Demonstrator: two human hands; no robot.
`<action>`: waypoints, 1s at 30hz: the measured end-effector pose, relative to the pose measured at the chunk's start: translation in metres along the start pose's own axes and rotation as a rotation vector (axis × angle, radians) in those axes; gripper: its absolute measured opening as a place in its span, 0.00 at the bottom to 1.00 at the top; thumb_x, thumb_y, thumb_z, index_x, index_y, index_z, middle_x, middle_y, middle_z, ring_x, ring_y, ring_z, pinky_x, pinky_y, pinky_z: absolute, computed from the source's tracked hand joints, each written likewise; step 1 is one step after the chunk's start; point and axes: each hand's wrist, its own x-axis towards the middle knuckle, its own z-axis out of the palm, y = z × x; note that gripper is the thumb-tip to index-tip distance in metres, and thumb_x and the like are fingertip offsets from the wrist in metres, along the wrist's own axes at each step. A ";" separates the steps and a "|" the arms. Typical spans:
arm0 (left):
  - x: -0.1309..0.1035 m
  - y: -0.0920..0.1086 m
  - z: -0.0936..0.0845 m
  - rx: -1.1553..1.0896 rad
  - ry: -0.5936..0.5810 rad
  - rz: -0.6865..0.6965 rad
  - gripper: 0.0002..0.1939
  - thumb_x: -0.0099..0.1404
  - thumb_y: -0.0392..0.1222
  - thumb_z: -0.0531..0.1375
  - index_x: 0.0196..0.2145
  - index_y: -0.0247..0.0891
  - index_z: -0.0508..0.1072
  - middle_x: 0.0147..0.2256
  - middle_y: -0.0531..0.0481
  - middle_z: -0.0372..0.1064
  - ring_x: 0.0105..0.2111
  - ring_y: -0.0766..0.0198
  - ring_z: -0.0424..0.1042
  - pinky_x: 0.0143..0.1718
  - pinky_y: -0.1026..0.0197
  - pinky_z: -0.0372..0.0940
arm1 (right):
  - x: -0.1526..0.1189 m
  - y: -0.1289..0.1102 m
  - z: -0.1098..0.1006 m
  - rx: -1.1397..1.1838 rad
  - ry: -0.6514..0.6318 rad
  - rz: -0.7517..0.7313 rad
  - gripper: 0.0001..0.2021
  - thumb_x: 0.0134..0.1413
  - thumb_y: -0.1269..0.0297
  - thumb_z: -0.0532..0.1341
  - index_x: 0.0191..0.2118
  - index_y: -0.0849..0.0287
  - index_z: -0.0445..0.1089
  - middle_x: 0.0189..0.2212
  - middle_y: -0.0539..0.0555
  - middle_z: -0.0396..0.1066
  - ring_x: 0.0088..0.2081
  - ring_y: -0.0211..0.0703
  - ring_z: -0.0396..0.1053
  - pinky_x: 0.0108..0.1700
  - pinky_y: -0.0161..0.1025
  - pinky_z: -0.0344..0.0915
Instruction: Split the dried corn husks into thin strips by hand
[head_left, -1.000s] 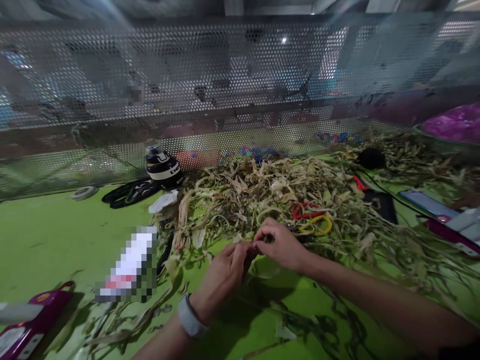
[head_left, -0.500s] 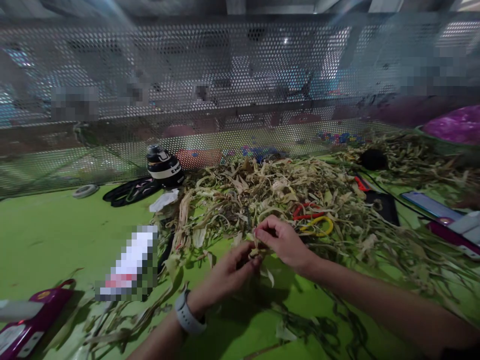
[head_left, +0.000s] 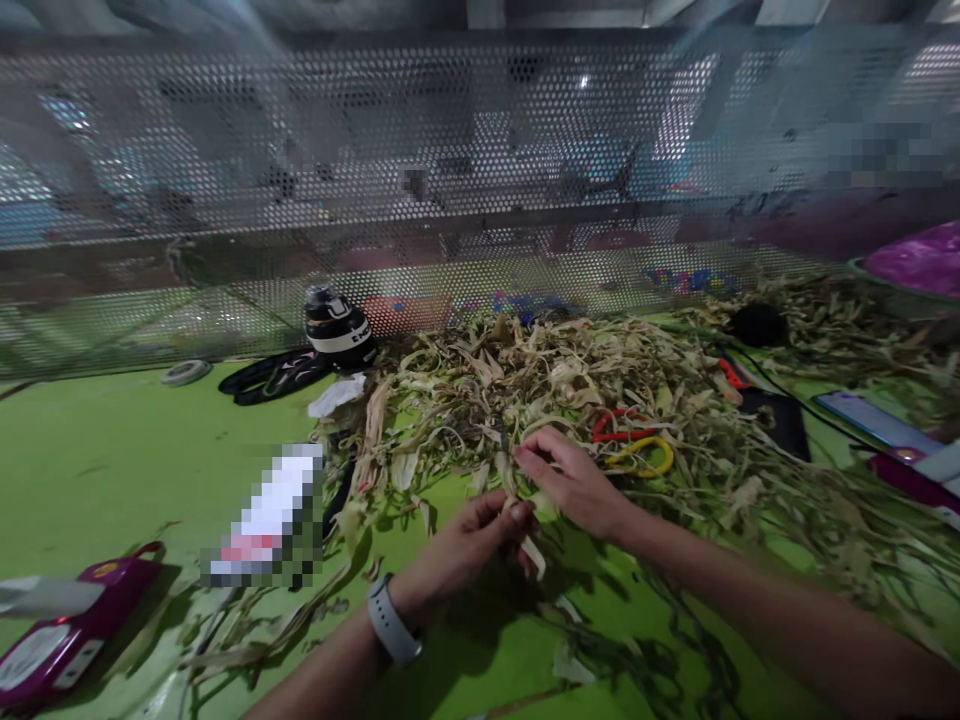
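Observation:
My left hand (head_left: 480,530), with a watch (head_left: 391,620) on its wrist, pinches a pale dried leaf strip (head_left: 532,555) between thumb and fingers. One end of the strip hangs below the fingertips, and the other runs up toward the pile. Just above and to the right is my right hand (head_left: 577,490), its thumb and fingers drawn together beside the strip's upper part. What lies between those fingertips is too small to make out. Behind both hands spreads a pile of dried leaves (head_left: 480,390). Red-handled scissors (head_left: 622,425) and a yellow loop (head_left: 652,457) lie on it.
A perforated metal screen (head_left: 450,150) stands behind the green table (head_left: 90,430). At left are a black bottle (head_left: 339,335), a tape roll (head_left: 186,373), white tissue (head_left: 336,396) and a magenta device (head_left: 82,625). At right are a phone (head_left: 874,418) and a purple bag (head_left: 919,262).
My hands have moved a little apart: the left is slightly lower, and the right has shifted off the held spot. More of the strip shows below my left fingers. The view has turned slightly left.

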 end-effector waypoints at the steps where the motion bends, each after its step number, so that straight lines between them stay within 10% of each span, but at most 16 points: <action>1: 0.001 0.000 -0.002 -0.006 0.062 0.020 0.18 0.58 0.55 0.59 0.25 0.34 0.68 0.21 0.54 0.65 0.22 0.70 0.64 0.27 0.68 0.59 | 0.001 0.000 -0.003 -0.060 -0.059 -0.007 0.17 0.61 0.53 0.49 0.28 0.59 0.63 0.27 0.49 0.61 0.31 0.38 0.60 0.35 0.35 0.57; 5: 0.005 -0.002 -0.009 -0.027 0.144 0.060 0.17 0.58 0.54 0.58 0.28 0.34 0.68 0.22 0.56 0.63 0.22 0.71 0.63 0.26 0.68 0.57 | 0.004 0.005 -0.009 -0.208 -0.192 -0.050 0.21 0.61 0.53 0.48 0.20 0.59 0.58 0.20 0.47 0.56 0.25 0.36 0.56 0.28 0.34 0.52; 12: 0.005 0.000 -0.015 0.105 0.094 0.093 0.18 0.61 0.53 0.55 0.23 0.36 0.66 0.20 0.54 0.64 0.23 0.69 0.64 0.28 0.66 0.58 | 0.012 0.013 -0.010 -0.208 0.030 -0.105 0.20 0.60 0.57 0.51 0.18 0.57 0.52 0.19 0.46 0.53 0.25 0.37 0.55 0.30 0.35 0.54; 21: 0.004 -0.003 -0.006 0.213 0.068 0.034 0.18 0.58 0.54 0.57 0.23 0.36 0.64 0.18 0.56 0.61 0.19 0.71 0.59 0.21 0.67 0.54 | 0.014 0.010 -0.015 -0.144 -0.137 -0.080 0.08 0.53 0.61 0.60 0.34 0.58 0.73 0.36 0.54 0.70 0.40 0.43 0.66 0.44 0.40 0.60; 30: 0.004 -0.017 -0.003 0.241 -0.033 -0.016 0.18 0.58 0.53 0.57 0.22 0.34 0.66 0.18 0.54 0.62 0.17 0.72 0.57 0.19 0.68 0.50 | 0.000 0.005 0.014 0.021 -0.057 -0.161 0.05 0.54 0.67 0.60 0.27 0.59 0.68 0.30 0.51 0.68 0.35 0.40 0.66 0.41 0.38 0.61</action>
